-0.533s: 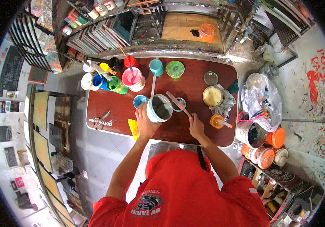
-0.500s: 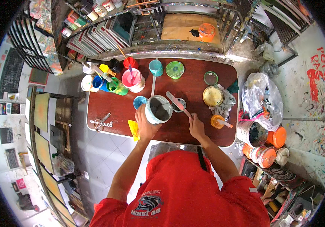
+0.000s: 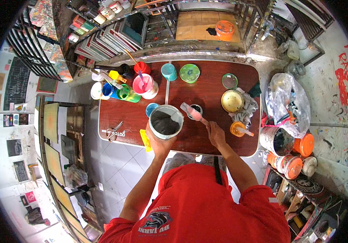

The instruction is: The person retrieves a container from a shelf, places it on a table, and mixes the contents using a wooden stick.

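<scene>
In the head view, the left hand [image 3: 160, 146] curls around the side of a white round plastic tub [image 3: 177, 115] holding dark grey paint, above the reddish-brown wooden-looking table [image 3: 194, 142]. The right hand [image 3: 216, 135] is closed around the handle of a flat, pinkish spatula [image 3: 192, 111]. Its blade overlaps a small round dark-filled pot [image 3: 200, 107]; whether they touch is hard to tell.

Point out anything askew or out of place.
The yellow piece left of the left hand seems to jut past the near edge of the table, unlike the pink tub set further in. A grey cloth lies crumpled at right.
</scene>
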Motion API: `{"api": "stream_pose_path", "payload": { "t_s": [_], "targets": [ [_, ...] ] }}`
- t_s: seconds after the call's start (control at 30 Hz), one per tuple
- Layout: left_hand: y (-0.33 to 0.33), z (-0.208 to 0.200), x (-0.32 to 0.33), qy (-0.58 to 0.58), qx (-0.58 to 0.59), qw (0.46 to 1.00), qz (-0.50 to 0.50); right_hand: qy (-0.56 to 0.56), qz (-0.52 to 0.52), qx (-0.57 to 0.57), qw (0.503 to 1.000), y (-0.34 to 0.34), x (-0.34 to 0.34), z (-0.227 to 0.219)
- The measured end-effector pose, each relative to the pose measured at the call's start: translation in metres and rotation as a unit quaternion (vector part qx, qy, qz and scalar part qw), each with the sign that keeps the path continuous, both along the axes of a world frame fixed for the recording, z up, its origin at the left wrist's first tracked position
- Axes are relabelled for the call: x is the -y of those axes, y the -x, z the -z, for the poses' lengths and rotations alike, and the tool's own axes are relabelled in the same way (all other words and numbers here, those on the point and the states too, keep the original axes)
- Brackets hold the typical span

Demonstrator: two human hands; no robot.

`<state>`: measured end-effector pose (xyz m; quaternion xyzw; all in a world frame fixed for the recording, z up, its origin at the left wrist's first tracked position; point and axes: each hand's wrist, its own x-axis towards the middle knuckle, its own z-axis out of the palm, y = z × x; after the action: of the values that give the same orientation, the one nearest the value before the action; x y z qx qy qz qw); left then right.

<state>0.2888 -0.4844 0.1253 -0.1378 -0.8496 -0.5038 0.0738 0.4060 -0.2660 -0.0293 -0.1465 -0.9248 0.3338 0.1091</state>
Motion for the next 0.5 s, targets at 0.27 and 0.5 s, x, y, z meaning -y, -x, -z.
{"api": "stream_pose_path", "payload": {
  "t_s": [0.27, 0.5],
  "targets": [
    [0.000, 0.001, -0.009, 0.051, 0.007, 0.999, -0.002, -0.004, 0.001, 0.037, 0.999, -0.009, -0.010, -0.004],
    [-0.001, -0.006, -0.008, 0.023, 0.011, 1.000, 0.013, 0.012, 0.047, 0.036, 0.998, -0.027, -0.006, 0.008]
  ]
}}
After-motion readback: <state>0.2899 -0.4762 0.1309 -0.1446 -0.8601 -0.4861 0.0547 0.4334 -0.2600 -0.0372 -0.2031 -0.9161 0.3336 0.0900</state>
